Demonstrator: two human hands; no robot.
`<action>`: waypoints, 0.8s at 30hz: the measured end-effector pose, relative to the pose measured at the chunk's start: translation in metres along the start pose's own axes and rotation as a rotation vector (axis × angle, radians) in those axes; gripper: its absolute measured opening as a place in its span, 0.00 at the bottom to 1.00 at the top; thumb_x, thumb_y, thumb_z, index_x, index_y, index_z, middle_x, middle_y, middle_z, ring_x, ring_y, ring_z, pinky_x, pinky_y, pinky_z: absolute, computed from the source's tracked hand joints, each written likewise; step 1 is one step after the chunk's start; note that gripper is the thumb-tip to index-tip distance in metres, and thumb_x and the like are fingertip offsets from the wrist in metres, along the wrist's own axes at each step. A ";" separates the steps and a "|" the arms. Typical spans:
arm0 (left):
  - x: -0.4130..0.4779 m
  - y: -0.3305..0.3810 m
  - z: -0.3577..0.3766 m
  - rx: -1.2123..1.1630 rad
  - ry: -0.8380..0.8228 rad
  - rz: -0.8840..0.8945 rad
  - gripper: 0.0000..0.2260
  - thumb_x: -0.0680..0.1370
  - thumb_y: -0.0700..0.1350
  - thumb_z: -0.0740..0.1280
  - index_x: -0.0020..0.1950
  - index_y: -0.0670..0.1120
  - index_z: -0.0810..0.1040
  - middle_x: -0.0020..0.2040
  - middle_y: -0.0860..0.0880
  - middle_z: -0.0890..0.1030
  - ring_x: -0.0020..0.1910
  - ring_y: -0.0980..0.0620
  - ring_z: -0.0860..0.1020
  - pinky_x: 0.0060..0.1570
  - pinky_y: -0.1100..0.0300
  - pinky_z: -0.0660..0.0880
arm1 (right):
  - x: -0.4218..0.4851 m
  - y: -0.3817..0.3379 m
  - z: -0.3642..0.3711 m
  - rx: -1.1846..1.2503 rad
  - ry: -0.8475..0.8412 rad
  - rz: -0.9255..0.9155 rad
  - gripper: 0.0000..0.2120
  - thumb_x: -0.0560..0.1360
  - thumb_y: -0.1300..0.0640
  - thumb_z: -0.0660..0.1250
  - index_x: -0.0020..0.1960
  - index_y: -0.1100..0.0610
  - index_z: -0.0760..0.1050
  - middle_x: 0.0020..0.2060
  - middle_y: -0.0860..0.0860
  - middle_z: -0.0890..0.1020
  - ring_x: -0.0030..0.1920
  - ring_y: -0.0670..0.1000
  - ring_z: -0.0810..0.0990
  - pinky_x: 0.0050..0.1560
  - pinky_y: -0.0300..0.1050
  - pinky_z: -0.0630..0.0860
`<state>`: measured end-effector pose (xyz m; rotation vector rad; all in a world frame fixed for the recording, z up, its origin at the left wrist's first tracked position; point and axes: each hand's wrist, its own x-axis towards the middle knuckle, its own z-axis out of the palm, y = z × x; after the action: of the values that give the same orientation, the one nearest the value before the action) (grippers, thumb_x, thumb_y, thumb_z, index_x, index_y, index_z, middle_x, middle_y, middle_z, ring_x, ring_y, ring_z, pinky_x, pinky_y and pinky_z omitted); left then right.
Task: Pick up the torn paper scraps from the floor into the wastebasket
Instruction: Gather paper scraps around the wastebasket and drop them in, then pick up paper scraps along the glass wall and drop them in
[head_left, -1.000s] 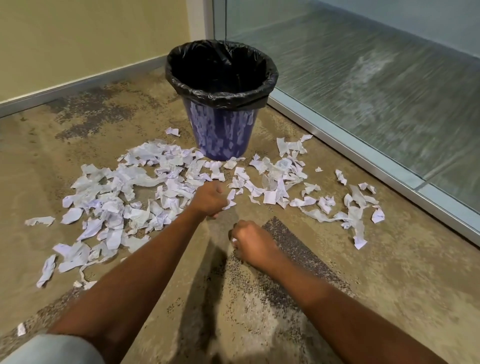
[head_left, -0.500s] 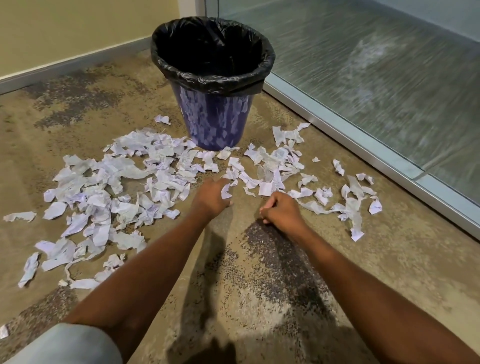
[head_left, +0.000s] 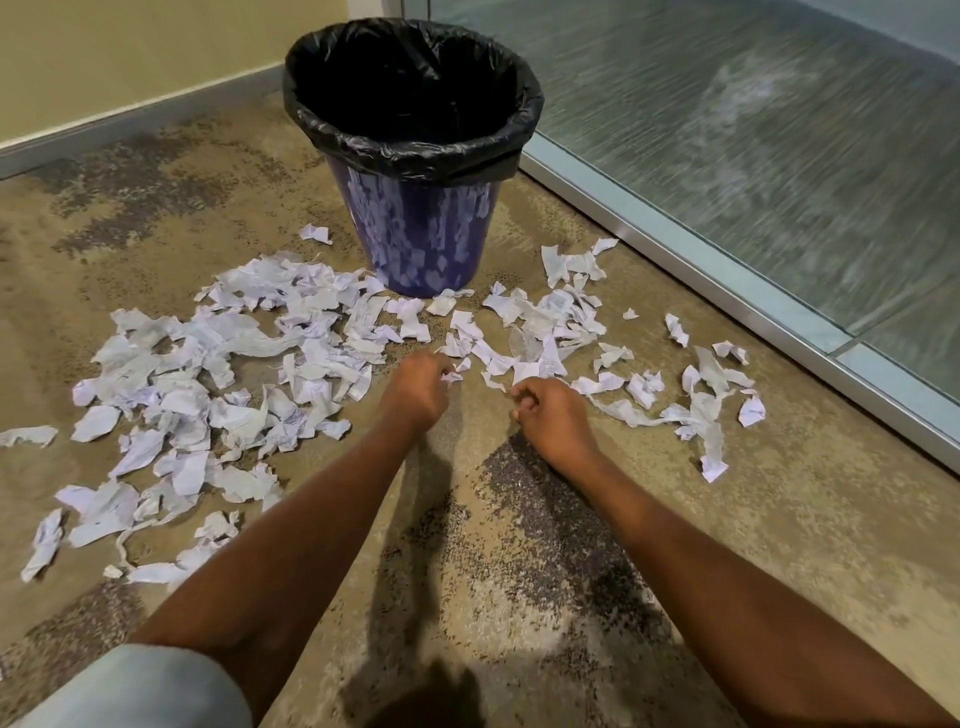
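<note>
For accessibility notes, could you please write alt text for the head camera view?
A person's left hand and right hand reach into paper scraps strewn on the floor, the left pinching one, before a blue wastebasket with a black liner.

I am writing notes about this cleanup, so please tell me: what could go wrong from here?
1. The left hand pinches only a small scrap; it may slip out before reaching the wastebasket.
2. Stray pieces, like the far-left scrap, could be overlooked.
</note>
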<state>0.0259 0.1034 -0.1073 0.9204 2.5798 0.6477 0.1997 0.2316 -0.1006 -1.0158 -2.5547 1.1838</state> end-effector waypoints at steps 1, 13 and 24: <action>0.000 0.001 0.000 -0.006 0.002 -0.012 0.14 0.81 0.38 0.70 0.66 0.49 0.82 0.61 0.46 0.81 0.57 0.49 0.79 0.58 0.52 0.81 | 0.003 -0.003 0.001 -0.065 0.039 -0.035 0.12 0.79 0.65 0.73 0.60 0.54 0.83 0.48 0.47 0.83 0.44 0.42 0.82 0.47 0.43 0.81; -0.005 0.000 0.001 -0.168 0.201 0.077 0.25 0.83 0.42 0.69 0.78 0.50 0.65 0.59 0.48 0.81 0.55 0.50 0.80 0.53 0.57 0.79 | 0.045 -0.001 0.010 -0.292 0.005 -0.064 0.19 0.77 0.68 0.71 0.65 0.57 0.83 0.60 0.57 0.80 0.57 0.58 0.80 0.51 0.47 0.75; 0.033 0.005 0.010 0.097 0.028 0.094 0.27 0.78 0.50 0.76 0.75 0.47 0.72 0.69 0.44 0.80 0.65 0.43 0.79 0.61 0.48 0.78 | 0.069 -0.021 0.010 -0.040 0.032 -0.065 0.14 0.74 0.64 0.77 0.56 0.56 0.79 0.47 0.49 0.81 0.45 0.47 0.79 0.44 0.45 0.75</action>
<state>0.0087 0.1318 -0.1184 1.0764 2.6257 0.5681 0.1326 0.2589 -0.1020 -0.9436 -2.5757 1.0959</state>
